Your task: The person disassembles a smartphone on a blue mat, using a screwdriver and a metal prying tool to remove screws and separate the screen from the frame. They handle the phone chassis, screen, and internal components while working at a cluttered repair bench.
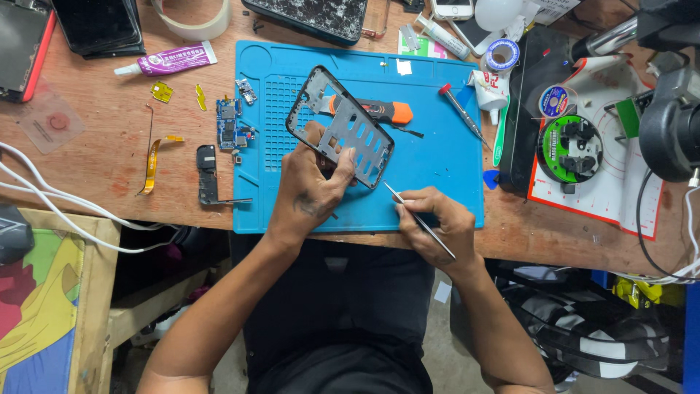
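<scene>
A circuit board (229, 122) lies at the blue mat's (437, 157) left edge on the surface (95, 153). The left hand (310, 191) grips a phone frame (340, 125) tilted above the mat, hiding its lower corner. The right hand (437, 222) pinches tweezers (419, 221), tip near the frame.

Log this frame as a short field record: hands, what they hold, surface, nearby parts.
left hand: grips a phone mid-frame, tilted up off the mat
right hand: holds thin metal tweezers, tip pointing toward the frame's lower corner
surface: blue work mat on a wooden bench
on mat: orange-and-black utility knife, red-tipped screwdriver
left of mat: small circuit board, gold flex cable, purple glue tube
</scene>
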